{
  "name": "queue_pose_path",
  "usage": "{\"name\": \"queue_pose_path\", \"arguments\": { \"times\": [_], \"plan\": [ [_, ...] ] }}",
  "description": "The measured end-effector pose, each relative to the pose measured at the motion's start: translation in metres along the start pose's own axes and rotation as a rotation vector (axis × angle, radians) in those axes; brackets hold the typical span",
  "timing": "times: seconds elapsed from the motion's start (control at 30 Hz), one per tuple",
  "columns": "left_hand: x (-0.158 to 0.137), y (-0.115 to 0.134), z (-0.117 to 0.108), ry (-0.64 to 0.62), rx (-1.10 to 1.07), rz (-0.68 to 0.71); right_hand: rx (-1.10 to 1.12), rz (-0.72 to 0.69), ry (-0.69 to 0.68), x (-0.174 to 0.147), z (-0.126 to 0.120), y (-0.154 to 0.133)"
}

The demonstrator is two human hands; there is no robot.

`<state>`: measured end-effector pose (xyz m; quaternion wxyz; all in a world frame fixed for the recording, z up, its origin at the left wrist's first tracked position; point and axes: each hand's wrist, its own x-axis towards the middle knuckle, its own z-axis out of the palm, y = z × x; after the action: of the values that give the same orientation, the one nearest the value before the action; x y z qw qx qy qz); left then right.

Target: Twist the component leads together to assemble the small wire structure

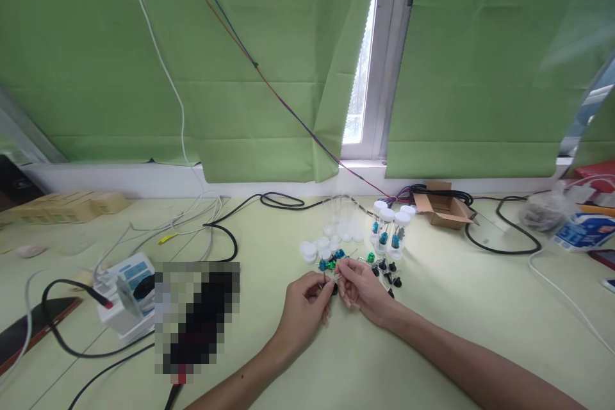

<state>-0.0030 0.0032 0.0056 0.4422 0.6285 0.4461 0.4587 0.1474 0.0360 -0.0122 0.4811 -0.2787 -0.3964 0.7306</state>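
Side by side over the table, my left hand (303,309) and my right hand (364,288) are both closed in a pinch, fingertips nearly touching. Between my left fingertips is a small black part (335,289), partly hidden by the fingers. What my right fingers pinch is too small to make out. Just beyond them lie small blue and green parts (331,264). To the right are several black parts (396,282) with thin metal pins. White round caps (310,254) lie behind, near clear upright tubes (346,225). White-capped tubes (384,235) hold blue parts.
An open cardboard box (444,211) stands at the back right, with black cables (509,250) around it. On the left are a white power strip (127,298), a pixelated dark object (199,317) and loose cables. Yellowish blocks (67,206) sit at the back left.
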Motion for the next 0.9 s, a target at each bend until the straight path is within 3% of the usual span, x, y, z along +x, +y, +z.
{"name": "queue_pose_path", "arguments": {
  "times": [0.9],
  "plan": [
    [-0.0007,0.0008,-0.0004,-0.008,-0.014,-0.014,-0.033,0.007,-0.027,-0.0027,0.0028,-0.002]
  ]
}}
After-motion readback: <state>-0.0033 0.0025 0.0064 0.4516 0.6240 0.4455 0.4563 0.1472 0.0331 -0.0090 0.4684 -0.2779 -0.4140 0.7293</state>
